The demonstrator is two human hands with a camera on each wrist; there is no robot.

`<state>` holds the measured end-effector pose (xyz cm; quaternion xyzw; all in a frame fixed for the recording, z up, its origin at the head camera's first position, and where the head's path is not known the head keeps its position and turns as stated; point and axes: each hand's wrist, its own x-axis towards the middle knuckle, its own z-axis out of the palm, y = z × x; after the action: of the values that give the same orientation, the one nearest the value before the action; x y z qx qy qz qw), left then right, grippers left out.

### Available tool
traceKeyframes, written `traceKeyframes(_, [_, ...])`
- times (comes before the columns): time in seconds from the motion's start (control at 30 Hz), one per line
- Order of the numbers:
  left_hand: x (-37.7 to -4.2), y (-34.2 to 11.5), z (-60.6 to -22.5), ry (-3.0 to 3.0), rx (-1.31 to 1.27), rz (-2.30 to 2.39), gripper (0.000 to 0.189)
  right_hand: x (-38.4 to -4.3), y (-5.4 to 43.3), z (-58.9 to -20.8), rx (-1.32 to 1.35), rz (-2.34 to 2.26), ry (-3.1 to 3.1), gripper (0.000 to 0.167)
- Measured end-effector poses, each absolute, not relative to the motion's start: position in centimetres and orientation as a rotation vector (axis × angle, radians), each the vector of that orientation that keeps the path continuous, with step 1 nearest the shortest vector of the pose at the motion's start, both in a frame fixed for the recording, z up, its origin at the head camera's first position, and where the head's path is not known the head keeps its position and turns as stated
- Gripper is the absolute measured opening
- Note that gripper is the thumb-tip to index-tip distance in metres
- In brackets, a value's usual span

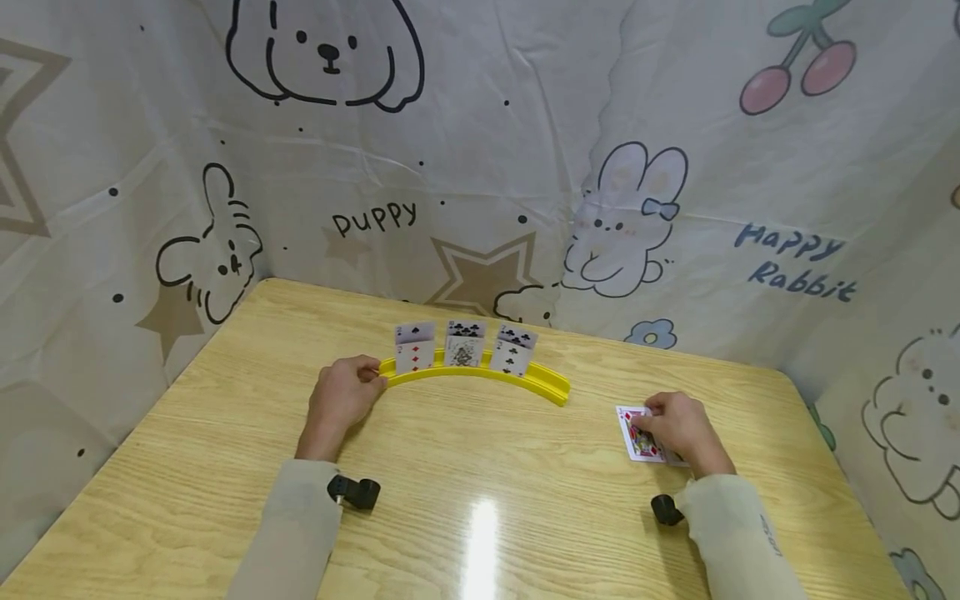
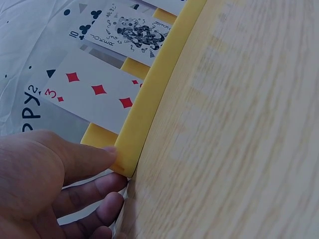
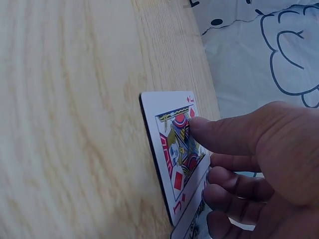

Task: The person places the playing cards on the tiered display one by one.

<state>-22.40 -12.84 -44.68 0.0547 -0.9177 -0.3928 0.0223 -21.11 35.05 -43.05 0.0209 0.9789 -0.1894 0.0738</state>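
A curved yellow card holder (image 1: pixel 551 388) stands on the table, and my left hand (image 1: pixel 341 400) pinches its left end between thumb and fingers. Three pairs of playing cards stand upright in it. The three of diamonds (image 2: pixel 98 89) is in front of a spade card at the left, a joker (image 2: pixel 130 32) before a ten of clubs in the middle, and a club card (image 1: pixel 512 358) before another at the right. Over on the right, my right hand (image 1: pixel 682 429) pinches a jack of diamonds (image 3: pixel 175 149), thumb on its face. Another card (image 3: pixel 187 219) lies partly hidden beneath it.
The wooden table (image 1: pixel 480 467) reaches back to a pale printed curtain (image 1: pixel 465 150), which also hangs along both sides. A bright light reflection crosses the tabletop near the front. Small black devices sit on both wrists.
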Motion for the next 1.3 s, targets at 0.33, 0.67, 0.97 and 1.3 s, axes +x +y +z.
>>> traceKeyframes(0.33, [-22.5,-13.0,-44.7,-2.854,0.172,-1.214,0.034,-20.7,34.9,-43.0,0.122,-0.632,2.919,0.043])
traceKeyframes(0.67, [-22.5,-13.0,-44.9,-2.864,0.167,-1.209,0.035,-20.3,34.5,-43.1,0.183,-0.691,2.904,0.033])
traceKeyframes(0.97, [-22.5,-13.1,-44.9,-2.856,0.164,-1.208,0.034,-20.1,34.3,-42.9,0.180,-0.735,2.896,0.028])
traceKeyframes(1.3, [-22.7,-13.0,-45.0,-2.858,0.178,-1.211,0.034,-20.0,34.1,-42.5,0.108,-0.751,2.891,0.026])
